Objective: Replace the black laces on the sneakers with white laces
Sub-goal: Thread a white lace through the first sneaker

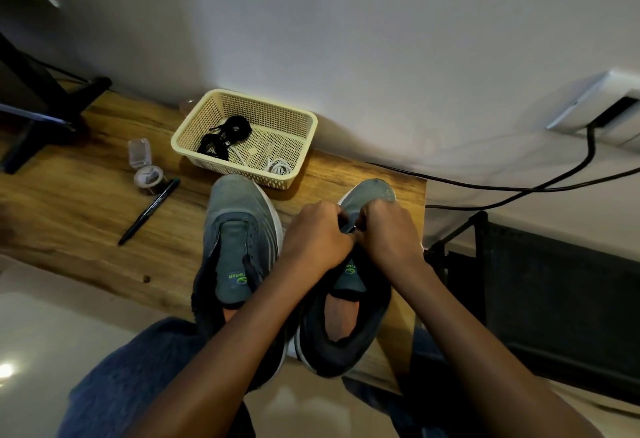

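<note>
Both grips hide right sneaker (367, 195) eyelets

A home desk corner, as we read it.

We see a wood-grain table (86, 174) pushed against a plain white wall (346, 39), with a dark monitor stand (45, 108) at the upper left of the frame. At the right, a wall socket (599, 108) feeds a black cable (519, 188) running along the wall. A cream plastic basket (301, 146), a pen (149, 212) and a small clear jar (149, 177) sit on the table, and glossy pale floor tiles (41, 333) show at the lower left.
</note>
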Demonstrator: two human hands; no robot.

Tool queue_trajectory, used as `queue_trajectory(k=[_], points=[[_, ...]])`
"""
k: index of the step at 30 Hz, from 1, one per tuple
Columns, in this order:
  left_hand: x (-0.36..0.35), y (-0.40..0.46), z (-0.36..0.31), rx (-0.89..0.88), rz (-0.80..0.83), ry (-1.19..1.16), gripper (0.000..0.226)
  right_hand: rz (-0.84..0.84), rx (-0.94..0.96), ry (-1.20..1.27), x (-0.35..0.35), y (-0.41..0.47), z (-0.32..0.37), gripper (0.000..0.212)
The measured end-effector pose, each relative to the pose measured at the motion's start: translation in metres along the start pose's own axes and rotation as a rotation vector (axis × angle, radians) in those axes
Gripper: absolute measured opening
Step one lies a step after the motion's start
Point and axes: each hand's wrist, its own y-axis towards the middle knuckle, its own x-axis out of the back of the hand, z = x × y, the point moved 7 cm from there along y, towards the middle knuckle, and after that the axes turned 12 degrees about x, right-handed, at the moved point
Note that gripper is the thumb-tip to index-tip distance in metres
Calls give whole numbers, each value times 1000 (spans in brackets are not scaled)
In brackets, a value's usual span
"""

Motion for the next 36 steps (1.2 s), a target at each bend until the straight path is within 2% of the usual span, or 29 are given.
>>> queue_trajectory(k=[4,12,19,25,28,33,36], points=[[-2,1,1,-3,17,-13,32,-28,-44,39,-2,0,-2,8],[1,3,4,3,22,-38,33,-171,-192,395,-16,-4,-21,18],[0,2,5,9,49,-42,31,-231,-261,478,-21,-11,-23,29],[0,3,7,26,70,-46,34,-273,-340,561,-24,-19,-27,17],[-1,5,7,34,85,-52,35,-266,-378,642,-26,-20,-29,18],[-3,6,8,48,70,-65,33,-175,-328,610,-27,-15,-29,5],[-4,6,7,52,75,-71,32,-184,-288,517,-24,-16,-26,8]])
